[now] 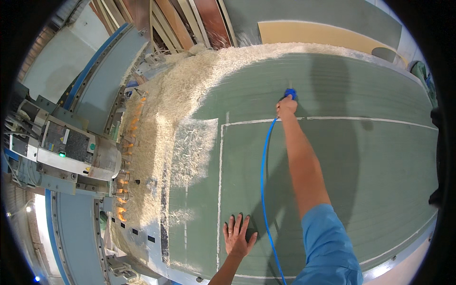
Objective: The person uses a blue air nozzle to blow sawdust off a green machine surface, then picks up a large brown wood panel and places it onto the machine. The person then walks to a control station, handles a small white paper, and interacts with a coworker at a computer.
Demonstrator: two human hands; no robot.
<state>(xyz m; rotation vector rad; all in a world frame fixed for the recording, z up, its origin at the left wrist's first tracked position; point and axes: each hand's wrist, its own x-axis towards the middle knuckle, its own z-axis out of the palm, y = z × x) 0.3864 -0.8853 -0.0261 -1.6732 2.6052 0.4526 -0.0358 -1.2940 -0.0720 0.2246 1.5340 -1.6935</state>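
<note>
Lying nearest, at six o'clock, the left hand (239,240) is spread wide, palm down, apparently resting on the green tabletop (389,166) and holding nothing. At five o'clock a blue sleeve (327,237) ends above the bare right forearm (306,166). A thin blue hose (263,185) comes in at the lower edge, between five and six o'clock, and bows up to the right hand (287,106). That hand, at two o'clock and well extended, is closed around a small blue tool (291,93), perhaps an air gun; its tip cannot be made out. The step in hand seems to be working the tool over the tabletop; the next move would likely call for a firm grip, slack in the hose and a steady left hand. Loose shavings (183,88) thinly cover a patch at nine o'clock, then heap thickly from nine round to twelve. Beyond them, at nine o'clock, stands a machine (71,160) with a small green light (62,154). Farthest off, boards (172,21) stand side by side at eleven o'clock, and a tan sheet (308,35) curves at one o'clock.
</note>
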